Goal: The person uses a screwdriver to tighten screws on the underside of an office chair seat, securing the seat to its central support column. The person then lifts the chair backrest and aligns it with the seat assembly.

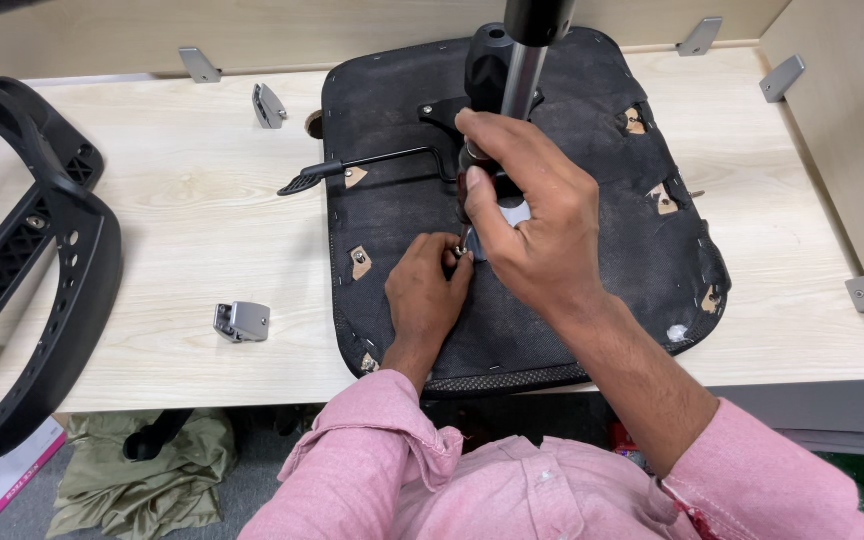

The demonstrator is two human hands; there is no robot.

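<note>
Both hands point(472, 255) on seat underside point(572, 300)

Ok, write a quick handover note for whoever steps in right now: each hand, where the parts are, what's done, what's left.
Left hand: fingertips pinching a small fastener on the upturned seat base.
Right hand: gripping a tool on that same fastener, beside the black mechanism and its gas cylinder.
Lever sticks out to the left.
Black chair frame lies at the left table edge, unattached; one grey bracket loose on the table.
Done: mechanism sits on the seat. Left: this fastener; how tight, cannot tell.
</note>
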